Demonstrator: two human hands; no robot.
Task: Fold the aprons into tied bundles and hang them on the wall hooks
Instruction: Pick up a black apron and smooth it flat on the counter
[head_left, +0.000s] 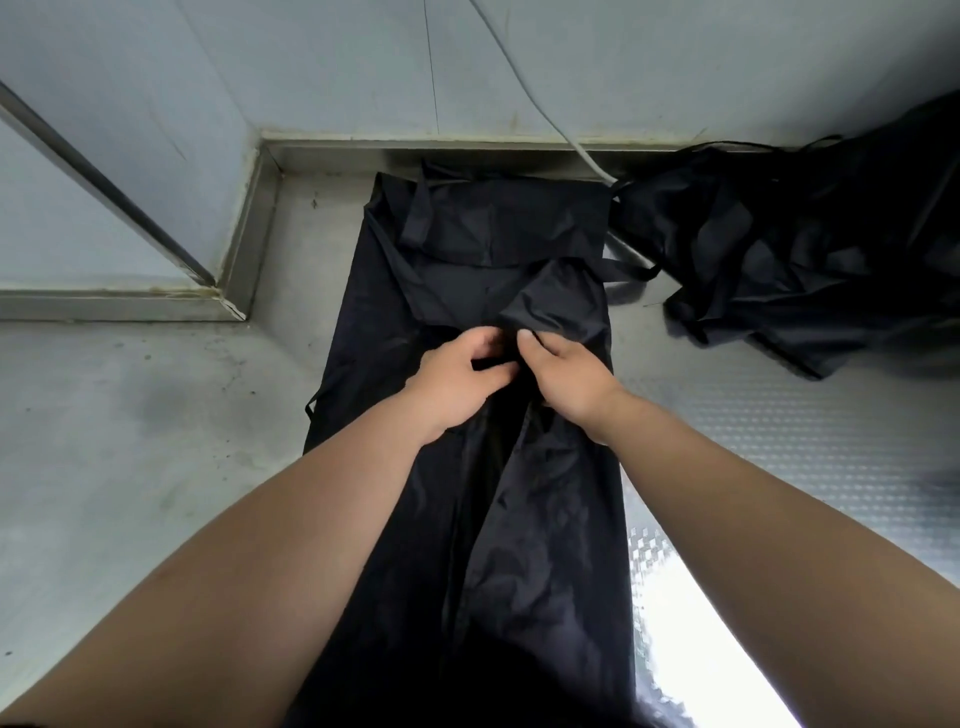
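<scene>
Head view: black apron (467, 291) spread lengthwise on grey metal table (156, 415), far end near wall (337, 67). Left hand (457, 379) and right hand (566, 374) side by side at apron's middle, fingers curled, pinching fabric fold. Pile of black aprons (810, 249) crumpled at right, against wall. Grey cable (545, 104) hangs down wall.

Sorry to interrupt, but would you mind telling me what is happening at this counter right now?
A person is working on a black apron spread lengthwise on a steel counter. The left hand and right hand meet at its middle, both pinching the cloth. The apron lies long and mostly flat, not yet a tied bundle. A heap of more black aprons waits at the far right by the wall. No hooks are in view.
</scene>
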